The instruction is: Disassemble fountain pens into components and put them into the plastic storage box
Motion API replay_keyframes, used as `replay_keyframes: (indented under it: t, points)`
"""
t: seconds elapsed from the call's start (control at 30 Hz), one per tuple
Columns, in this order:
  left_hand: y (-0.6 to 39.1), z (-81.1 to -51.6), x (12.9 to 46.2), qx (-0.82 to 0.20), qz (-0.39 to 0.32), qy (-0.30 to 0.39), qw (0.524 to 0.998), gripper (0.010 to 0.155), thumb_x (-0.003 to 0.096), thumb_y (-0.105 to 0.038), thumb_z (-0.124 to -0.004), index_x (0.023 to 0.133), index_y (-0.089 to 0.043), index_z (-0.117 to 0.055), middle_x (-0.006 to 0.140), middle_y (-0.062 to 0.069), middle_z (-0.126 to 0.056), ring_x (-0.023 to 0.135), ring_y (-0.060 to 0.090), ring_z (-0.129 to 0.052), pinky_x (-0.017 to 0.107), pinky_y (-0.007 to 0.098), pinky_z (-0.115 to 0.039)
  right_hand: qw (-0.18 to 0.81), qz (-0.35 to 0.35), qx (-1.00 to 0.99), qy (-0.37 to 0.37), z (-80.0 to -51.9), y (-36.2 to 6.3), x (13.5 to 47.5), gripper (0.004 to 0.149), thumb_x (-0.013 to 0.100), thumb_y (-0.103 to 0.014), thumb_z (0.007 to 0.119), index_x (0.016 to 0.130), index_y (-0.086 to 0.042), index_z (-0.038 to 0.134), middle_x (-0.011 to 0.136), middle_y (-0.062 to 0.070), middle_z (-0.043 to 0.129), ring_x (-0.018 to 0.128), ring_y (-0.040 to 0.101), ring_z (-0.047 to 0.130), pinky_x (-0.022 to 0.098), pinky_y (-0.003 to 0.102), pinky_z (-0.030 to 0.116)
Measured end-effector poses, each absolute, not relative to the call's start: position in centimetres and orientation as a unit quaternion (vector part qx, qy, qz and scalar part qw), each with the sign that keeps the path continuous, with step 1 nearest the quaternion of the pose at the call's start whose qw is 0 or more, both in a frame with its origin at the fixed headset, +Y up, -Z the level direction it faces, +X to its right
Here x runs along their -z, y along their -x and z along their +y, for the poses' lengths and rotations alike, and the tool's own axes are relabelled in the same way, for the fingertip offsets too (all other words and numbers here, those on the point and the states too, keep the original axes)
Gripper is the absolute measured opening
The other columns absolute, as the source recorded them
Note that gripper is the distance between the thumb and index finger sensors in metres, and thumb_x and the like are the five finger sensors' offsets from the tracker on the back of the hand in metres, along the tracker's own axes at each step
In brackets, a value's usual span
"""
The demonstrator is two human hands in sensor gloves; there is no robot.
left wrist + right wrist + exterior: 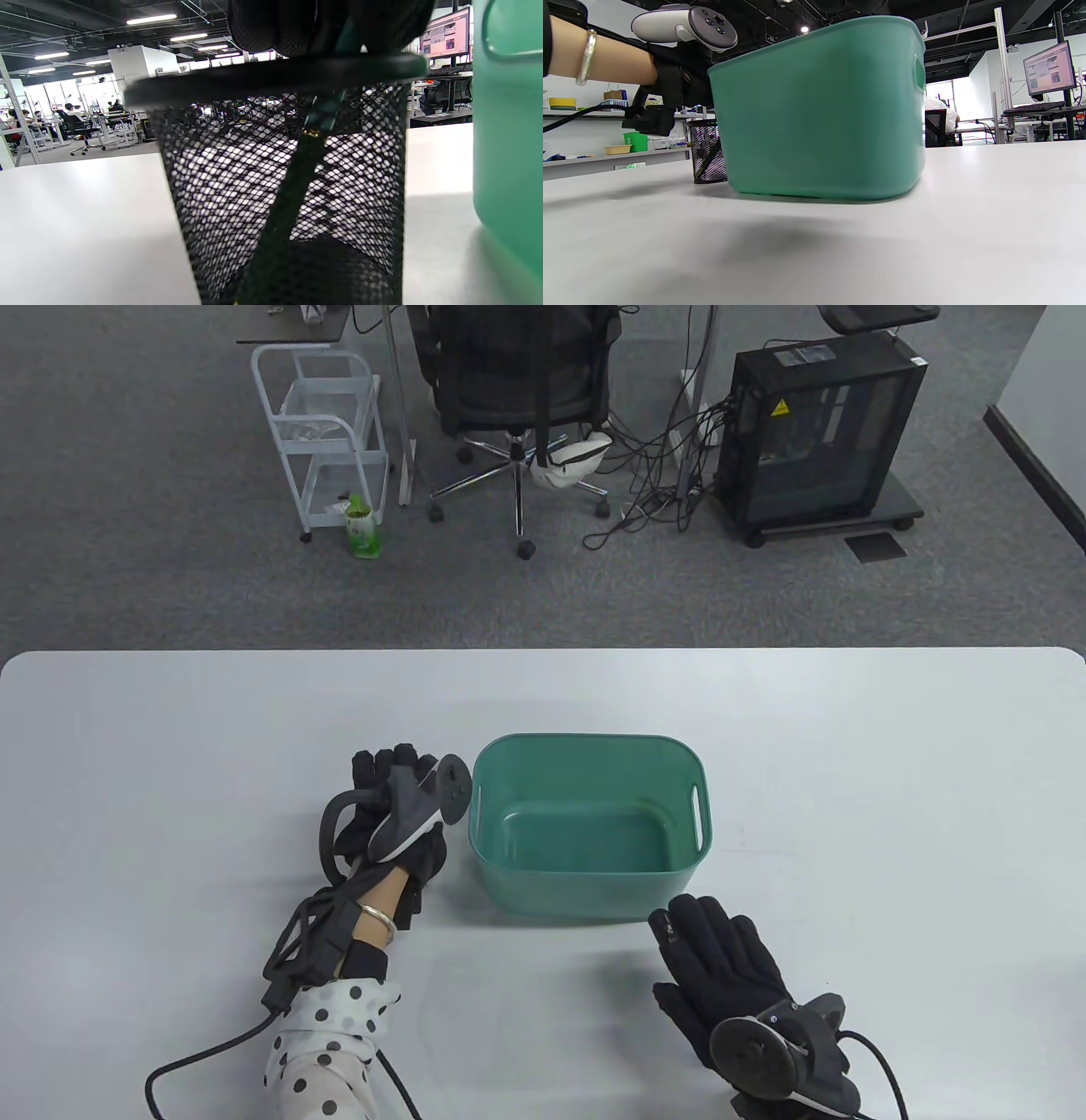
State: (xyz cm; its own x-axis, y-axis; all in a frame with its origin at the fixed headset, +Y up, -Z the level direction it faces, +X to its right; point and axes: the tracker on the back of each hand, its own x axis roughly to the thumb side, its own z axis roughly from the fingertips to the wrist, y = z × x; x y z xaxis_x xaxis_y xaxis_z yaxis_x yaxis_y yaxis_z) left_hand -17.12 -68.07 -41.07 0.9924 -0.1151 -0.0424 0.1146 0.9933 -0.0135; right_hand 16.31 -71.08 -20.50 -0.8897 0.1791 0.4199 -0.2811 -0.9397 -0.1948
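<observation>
The green plastic storage box [591, 824] stands near the middle of the desk [891, 780]. Just beside its left wall a black mesh pen cup [280, 190] holds a dark fountain pen [292, 195], leaning. The left hand [392, 814] reaches over the cup, fingers at the pen's top; whether they pinch it I cannot tell. The right hand [734, 976] lies flat, fingers spread, near the desk's front edge.

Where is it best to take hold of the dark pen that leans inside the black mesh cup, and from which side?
Grip the dark pen at its upper end, coming from above through the open rim of the mesh cup. It leans with its top near that rim, and the mesh walls block any sideways approach. The left hand is already above it.
</observation>
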Motion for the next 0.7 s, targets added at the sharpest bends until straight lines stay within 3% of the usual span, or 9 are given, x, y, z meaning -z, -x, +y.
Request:
replay_keyframes:
  t: [0.47,0.7]
  points:
    - [18.0,-67.4,39.0,0.072,0.012,-0.024,0.997,0.045,0.0660,-0.043,-0.070,0.101,-0.016,-0.081,0.116,0.006,-0.074,0.107,0.027,-0.070,0.089,0.053,-0.039,0.119,-0.126,-0.964,-0.202,-71.1,-16.3,20.5,0.067,0.058,-0.050,0.054,0.119,-0.025,0.042,0.124,0.006,0.036,0.114,0.030,0.042,0.084,0.048,0.036]
    - [18.4,-67.4,37.6,0.085,0.001,-0.051,0.995,0.046,0.0654,-0.044,-0.070,0.101,-0.018,-0.080,0.105,0.006,-0.083,0.095,0.025,-0.080,0.085,0.052,-0.048,0.120,-0.123,-0.964,-0.205,-71.1,-16.3,20.5,0.067,0.058,-0.050,0.055,0.119,-0.025,0.042,0.124,0.006,0.036,0.114,0.030,0.042,0.084,0.048,0.036]
